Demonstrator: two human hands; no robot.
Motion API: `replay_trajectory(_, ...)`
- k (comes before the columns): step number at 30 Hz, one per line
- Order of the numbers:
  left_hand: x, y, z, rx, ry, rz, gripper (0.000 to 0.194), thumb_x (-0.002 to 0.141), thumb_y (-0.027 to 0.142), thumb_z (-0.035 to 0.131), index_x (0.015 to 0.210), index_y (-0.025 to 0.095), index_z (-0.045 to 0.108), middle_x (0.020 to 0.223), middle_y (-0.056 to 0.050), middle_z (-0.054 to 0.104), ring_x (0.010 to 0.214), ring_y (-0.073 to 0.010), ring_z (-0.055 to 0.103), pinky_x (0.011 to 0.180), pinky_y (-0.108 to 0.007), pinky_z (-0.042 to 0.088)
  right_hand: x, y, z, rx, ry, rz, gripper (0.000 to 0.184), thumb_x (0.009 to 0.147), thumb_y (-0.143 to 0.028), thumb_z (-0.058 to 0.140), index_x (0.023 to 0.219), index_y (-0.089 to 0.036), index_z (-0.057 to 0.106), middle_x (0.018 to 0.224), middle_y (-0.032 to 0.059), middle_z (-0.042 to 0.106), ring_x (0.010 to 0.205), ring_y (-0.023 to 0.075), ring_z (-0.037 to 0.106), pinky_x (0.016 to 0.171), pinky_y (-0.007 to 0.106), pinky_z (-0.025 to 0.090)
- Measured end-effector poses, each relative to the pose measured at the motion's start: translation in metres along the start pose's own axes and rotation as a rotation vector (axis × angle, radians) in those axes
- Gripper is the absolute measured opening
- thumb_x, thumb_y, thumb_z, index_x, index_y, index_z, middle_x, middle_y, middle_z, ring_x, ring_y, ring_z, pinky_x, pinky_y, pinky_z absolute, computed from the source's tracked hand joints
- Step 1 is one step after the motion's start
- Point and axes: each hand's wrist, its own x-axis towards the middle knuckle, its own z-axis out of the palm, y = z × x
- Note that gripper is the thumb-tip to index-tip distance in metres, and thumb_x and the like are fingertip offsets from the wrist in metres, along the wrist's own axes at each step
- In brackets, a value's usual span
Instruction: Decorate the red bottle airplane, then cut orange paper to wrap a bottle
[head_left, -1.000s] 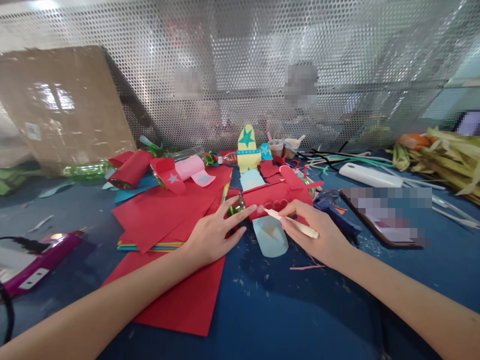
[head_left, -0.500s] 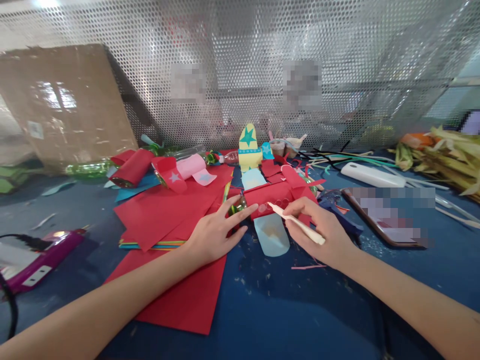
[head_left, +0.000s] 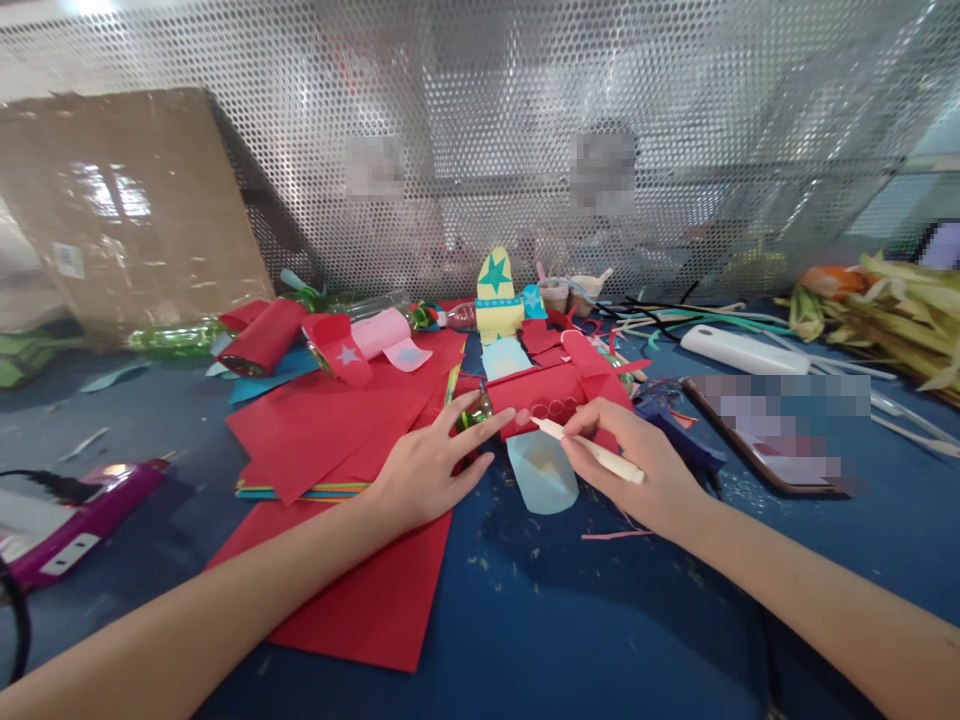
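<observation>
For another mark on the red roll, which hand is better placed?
Likely the right hand: it holds the white pen, tip by the drawn circles on the red roll. The left hand holds no pen; one fingertip is at the roll's left part.

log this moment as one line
left hand: fingertip at red roll | right hand: holds white pen, tip at roll | roll: circle outlines | near side: pale blue paper

Red paper-wrapped cylinder (head_left: 534, 386): partly hidden by right fingers (head_left: 598, 412).
Purple plastic power strip (head_left: 94, 520): left end cut off.
Dark-framed rectangular phone (head_left: 772, 438): screen pixelated.
</observation>
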Motion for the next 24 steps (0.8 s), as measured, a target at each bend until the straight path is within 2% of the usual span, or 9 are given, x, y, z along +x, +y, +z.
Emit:
replay_trajectory(12, 0.0003, 0.0002, -0.0001, -0.004, -0.004, -0.007, 0.046, 0.094, 0.039, 0.036, 0.139, 0.044, 0.03, 0.143, -0.004, 0.037, 0.081, -0.016, 0.066, 0.062, -0.029, 0.054, 0.0001, 0.0025, 0.0016, -0.015, -0.016, 0.005, 0.009, 0.086, -0.019, 0.05, 0.078, -0.022, 0.049, 0.072, -0.0032, 0.059, 0.065, 0.012, 0.057, 0.064, 0.025, 0.042)
replay_trajectory(24, 0.0002, 0.0009, -0.0001, -0.004, -0.005, -0.016, 0.047, 0.094, 0.038, 0.037, 0.139, 0.044, 0.03, 0.142, -0.004, 0.038, 0.087, -0.0175, 0.065, 0.065, -0.029, 0.055, 0.0008, 0.0017, 0.0003, -0.03, -0.016, 0.016, 0.009, 0.086, -0.02, 0.05, 0.078, -0.022, 0.049, 0.072, -0.0026, 0.059, 0.064, 0.0125, 0.056, 0.062, 0.025, 0.041)
